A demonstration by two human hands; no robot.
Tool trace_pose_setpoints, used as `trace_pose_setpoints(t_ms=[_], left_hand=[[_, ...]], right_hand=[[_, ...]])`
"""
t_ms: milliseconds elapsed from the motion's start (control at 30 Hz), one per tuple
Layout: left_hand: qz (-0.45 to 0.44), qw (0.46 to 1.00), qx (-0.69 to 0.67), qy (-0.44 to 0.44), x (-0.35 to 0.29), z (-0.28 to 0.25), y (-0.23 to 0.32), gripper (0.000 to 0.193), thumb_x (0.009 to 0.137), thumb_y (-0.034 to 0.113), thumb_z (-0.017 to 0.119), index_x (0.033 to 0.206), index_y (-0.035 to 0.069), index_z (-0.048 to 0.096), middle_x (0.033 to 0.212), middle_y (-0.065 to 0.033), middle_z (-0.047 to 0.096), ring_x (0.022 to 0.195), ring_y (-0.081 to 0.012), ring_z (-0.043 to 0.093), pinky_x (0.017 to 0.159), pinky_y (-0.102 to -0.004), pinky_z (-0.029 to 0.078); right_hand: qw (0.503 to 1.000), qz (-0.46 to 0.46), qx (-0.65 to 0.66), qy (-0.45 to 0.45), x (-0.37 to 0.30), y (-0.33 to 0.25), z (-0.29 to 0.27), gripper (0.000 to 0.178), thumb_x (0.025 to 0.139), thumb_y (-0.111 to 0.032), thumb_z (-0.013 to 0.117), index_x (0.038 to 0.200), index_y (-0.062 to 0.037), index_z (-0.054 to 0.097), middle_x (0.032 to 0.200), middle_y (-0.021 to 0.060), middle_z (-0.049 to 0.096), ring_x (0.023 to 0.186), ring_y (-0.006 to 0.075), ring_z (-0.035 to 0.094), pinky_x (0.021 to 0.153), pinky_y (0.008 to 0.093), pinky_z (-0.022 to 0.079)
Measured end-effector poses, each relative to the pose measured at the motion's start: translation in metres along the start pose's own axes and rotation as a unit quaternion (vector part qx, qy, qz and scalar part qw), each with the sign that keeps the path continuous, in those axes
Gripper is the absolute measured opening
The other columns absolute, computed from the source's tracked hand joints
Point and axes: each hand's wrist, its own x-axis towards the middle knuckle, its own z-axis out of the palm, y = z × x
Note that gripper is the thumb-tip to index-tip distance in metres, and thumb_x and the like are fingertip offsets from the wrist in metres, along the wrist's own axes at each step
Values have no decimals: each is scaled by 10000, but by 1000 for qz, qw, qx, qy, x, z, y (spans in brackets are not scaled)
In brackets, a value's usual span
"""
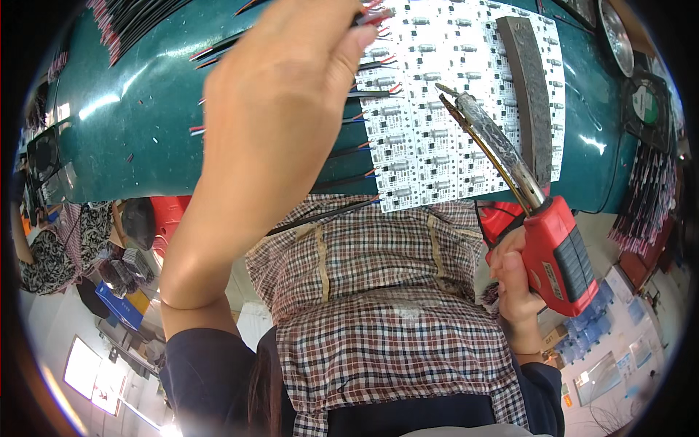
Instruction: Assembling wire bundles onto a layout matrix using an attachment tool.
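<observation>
My left hand (pixel 287 91) reaches over the far left part of a white circuit board panel (pixel 437 171). Its thumb and fingers pinch a black cable (pixel 369 17) with thin red wire ends, at the panel's far left edge. Several similar cables lie along that edge, their bare ends on the board; my hand hides part of them. In my right hand (pixel 515 280) is a red and black soldering gun (pixel 559 255). Its long metal barrel and thin brass tube slant up and left, with the tip just above the middle of the panel.
A dark grey bar (pixel 526 95) lies across the panel's right side. Bundles of black cables are at the far left (pixel 135 22) and hang off the right edge (pixel 644 197). A small black fan (pixel 646 105) stands at the right of the green tabletop (pixel 145 146).
</observation>
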Motion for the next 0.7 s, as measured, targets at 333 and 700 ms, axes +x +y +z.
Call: trace_pose_setpoints(t_ms=[333,700], left_hand=[[-147,973,-106,-144,-16,-2,23,177,947,141,688,999,-27,666,781,-88,645,662,-129,588,631,-262,482],[-175,967,-116,-144,-23,8,26,127,867,110,756,911,34,665,702,-44,628,601,-119,564,564,-252,450]], right_hand=[[1000,-6,-9,-25,-8,6,-6,167,964,-145,585,957,-7,492,715,73,521,535,92,438,479,232,356],[994,13,-84,-61,-13,10,-11,213,946,-148,632,1082,8,581,744,32,545,630,85,494,583,247,415]])
